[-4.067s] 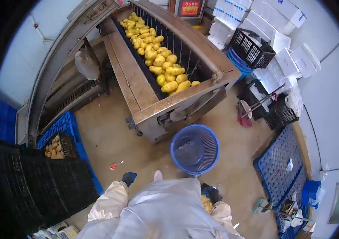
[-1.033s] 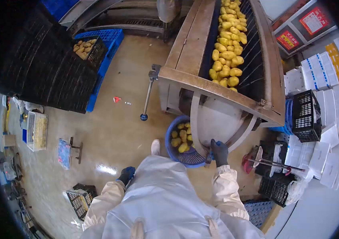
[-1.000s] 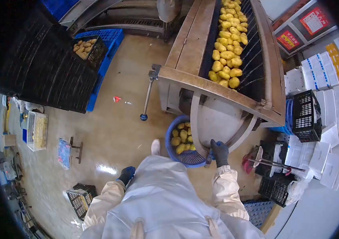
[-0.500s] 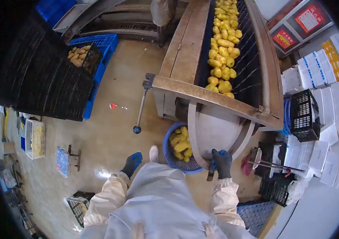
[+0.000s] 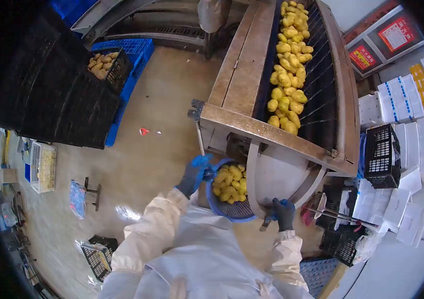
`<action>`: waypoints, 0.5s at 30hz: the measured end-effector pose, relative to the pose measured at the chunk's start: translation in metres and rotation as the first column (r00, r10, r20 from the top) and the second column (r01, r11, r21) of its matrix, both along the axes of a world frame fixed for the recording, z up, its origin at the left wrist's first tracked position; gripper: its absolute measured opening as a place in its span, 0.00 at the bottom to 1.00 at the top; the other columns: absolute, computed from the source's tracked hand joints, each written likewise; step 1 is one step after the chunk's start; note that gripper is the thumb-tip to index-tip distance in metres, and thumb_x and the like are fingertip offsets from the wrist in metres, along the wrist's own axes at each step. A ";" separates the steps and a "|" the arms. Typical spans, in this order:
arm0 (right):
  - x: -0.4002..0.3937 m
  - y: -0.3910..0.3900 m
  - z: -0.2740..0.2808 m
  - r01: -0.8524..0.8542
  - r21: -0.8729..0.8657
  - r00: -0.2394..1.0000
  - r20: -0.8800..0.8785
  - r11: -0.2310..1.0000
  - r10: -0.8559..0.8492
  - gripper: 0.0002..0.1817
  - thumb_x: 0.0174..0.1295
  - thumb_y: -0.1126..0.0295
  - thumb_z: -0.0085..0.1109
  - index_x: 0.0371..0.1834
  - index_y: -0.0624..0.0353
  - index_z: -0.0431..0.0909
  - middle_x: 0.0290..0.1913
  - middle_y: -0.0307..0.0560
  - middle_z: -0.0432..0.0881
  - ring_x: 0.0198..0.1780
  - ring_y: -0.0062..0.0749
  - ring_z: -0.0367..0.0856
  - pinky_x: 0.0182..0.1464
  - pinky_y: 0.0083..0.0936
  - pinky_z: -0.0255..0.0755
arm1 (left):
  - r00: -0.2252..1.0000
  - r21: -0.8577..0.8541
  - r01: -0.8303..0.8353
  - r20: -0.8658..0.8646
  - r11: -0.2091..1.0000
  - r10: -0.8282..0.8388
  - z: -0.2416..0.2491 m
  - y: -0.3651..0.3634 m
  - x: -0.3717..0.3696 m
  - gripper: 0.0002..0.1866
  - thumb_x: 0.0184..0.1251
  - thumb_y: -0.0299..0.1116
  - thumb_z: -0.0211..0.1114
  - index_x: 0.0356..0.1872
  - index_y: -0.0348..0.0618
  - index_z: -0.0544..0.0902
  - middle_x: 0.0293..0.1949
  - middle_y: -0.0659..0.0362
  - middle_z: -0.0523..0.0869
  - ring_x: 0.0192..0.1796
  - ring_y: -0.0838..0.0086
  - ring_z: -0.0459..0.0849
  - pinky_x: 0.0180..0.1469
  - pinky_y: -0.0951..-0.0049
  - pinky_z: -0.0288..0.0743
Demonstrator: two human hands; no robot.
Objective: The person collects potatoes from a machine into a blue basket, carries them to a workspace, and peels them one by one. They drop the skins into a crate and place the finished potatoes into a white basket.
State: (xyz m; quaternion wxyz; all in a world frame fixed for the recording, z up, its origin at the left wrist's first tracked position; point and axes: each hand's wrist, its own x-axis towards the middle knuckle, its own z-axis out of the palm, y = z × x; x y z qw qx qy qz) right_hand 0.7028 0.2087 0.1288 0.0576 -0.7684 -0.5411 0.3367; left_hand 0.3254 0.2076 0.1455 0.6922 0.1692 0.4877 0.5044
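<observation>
My left hand [image 5: 196, 175], in a blue and dark glove, is closed around the knob end of the metal lever [image 5: 201, 137] at the machine's left corner. My right hand [image 5: 283, 213], gloved the same way, grips a short dark handle [image 5: 267, 222] at the lower rim of the metal chute [image 5: 279, 174]. Below the chute, a blue round basket [image 5: 239, 212] on the floor holds yellow potatoes [image 5: 231, 184]. More yellow potatoes [image 5: 289, 65] lie in a long row on the dark rollers of the machine [image 5: 237, 112].
Black crates [image 5: 55, 94] are stacked on a blue pallet [image 5: 137, 47] at the left. White foam boxes [image 5: 401, 99] and a black crate [image 5: 382, 154] stand at the right. A white crate [image 5: 42, 167] and a small stool [image 5: 92, 194] are on the left floor.
My left hand has risen from near my leg to the lever's knob and closed on it. My right hand stays at the handle. The view has shifted slightly, and potatoes on the rollers lie differently.
</observation>
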 end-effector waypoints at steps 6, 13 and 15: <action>-0.028 0.034 -0.090 -0.152 0.378 0.986 -0.012 0.913 0.169 0.23 0.55 0.48 0.57 0.28 0.60 0.79 0.31 0.57 0.82 0.35 0.47 0.81 0.36 0.42 0.70 | 0.546 0.027 -0.011 -0.837 1.000 0.029 -0.074 0.012 -0.035 0.22 0.67 0.39 0.56 0.58 0.40 0.71 0.29 0.59 0.81 0.29 0.77 0.78 0.30 0.75 0.71; -0.037 0.099 -0.178 -0.264 0.380 0.962 0.172 0.886 0.213 0.10 0.57 0.61 0.54 0.33 0.54 0.80 0.34 0.52 0.81 0.32 0.43 0.80 0.36 0.41 0.73 | 0.505 0.032 -0.090 -0.860 0.995 0.073 -0.061 -0.023 -0.058 0.23 0.65 0.40 0.57 0.56 0.34 0.73 0.32 0.56 0.80 0.34 0.74 0.78 0.37 0.71 0.72; -0.024 0.139 -0.256 -0.605 0.598 0.790 0.531 0.526 0.306 0.08 0.57 0.64 0.53 0.30 0.53 0.80 0.32 0.51 0.81 0.32 0.42 0.80 0.36 0.40 0.73 | 0.630 -0.147 -0.180 -0.777 0.973 -0.001 -0.114 -0.064 -0.069 0.22 0.67 0.41 0.59 0.57 0.37 0.74 0.41 0.55 0.82 0.39 0.71 0.79 0.42 0.70 0.73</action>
